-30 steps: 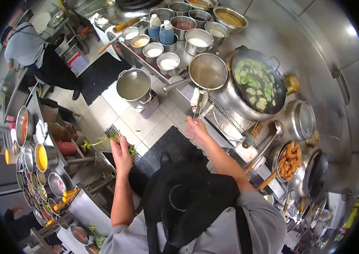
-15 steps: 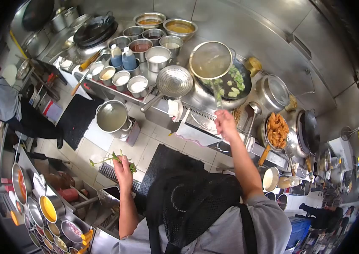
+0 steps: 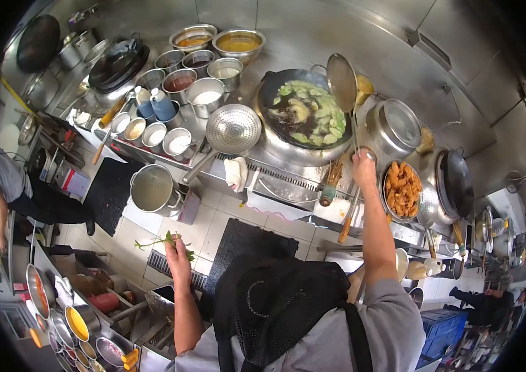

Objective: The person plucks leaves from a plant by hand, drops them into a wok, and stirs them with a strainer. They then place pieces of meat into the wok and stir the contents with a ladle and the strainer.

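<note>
Green leafy sprigs [image 3: 162, 240] are held in my left hand [image 3: 177, 255], out over the floor. My right hand [image 3: 363, 166] grips the handle of a round mesh strainer [image 3: 341, 82], which stands tilted nearly on edge at the right rim of a dark wok [image 3: 269, 93]. Pale green slices [image 3: 314, 108] lie spread in bubbling liquid inside the wok. Left of the wok rests a perforated ladle [image 3: 232, 129] with a long handle. A bowl of fried brown pieces [image 3: 402, 191] is to the right of my right forearm.
Metal pots of sauces and powders [image 3: 206, 98] and blue bottles [image 3: 162, 106] stand left of the wok. A large pot [image 3: 151, 188] is near the floor. Another person [image 3: 6, 177] bends at the far left. A lidded pot [image 3: 399, 124] sits at the back right.
My right hand has moved right with the strainer, which has turned from flat above the wok to upright at its right rim. The slices are now spread across the wok. My left hand still holds the sprigs.
</note>
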The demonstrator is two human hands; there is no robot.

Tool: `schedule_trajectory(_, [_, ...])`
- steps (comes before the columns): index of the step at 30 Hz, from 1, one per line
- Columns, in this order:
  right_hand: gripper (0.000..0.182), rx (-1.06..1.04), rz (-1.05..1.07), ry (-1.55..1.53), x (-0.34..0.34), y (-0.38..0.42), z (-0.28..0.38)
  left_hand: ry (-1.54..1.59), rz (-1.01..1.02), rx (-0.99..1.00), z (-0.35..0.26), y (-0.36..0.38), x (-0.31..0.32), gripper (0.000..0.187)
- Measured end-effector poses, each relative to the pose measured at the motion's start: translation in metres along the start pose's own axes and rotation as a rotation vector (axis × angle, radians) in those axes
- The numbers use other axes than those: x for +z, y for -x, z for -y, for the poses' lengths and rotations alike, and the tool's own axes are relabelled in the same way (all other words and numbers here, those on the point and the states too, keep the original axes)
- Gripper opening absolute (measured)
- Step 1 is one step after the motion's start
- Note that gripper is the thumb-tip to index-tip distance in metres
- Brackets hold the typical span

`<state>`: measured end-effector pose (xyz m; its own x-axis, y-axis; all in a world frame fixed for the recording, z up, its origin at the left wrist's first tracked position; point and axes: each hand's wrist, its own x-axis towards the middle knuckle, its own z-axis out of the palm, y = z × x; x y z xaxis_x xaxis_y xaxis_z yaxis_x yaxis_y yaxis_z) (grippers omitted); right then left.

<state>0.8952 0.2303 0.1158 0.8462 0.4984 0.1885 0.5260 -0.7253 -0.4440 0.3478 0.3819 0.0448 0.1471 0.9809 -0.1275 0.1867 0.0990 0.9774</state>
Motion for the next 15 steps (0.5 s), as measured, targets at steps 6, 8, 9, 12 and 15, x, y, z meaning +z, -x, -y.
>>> schedule_trajectory(6, [0.024, -0.266, -0.025, -0.064, 0.056, -0.041, -0.102, -0.051, -0.061, 0.016, -0.006, -0.003, 0.046, 0.027])
schedule_trajectory(8, [0.024, 0.145, 0.31, -0.407, 0.046, -0.041, -0.065, -0.08, -0.068, 0.025, -0.016, 0.001, 0.062, 0.027])
schedule_trajectory(9, [0.022, 0.253, 0.419, -0.691, 0.05, -0.043, -0.061, -0.089, -0.072, 0.038, -0.022, 0.004, 0.071, 0.026])
schedule_trajectory(12, [0.02, 0.366, 0.556, -1.02, 0.061, -0.053, -0.049, -0.08, -0.082, 0.048, -0.027, 0.009, 0.094, 0.024])
schedule_trajectory(15, [0.02, 0.35, 0.579, -0.99, 0.056, -0.05, -0.027, -0.021, -0.097, 0.03, -0.028, 0.017, 0.112, 0.022])
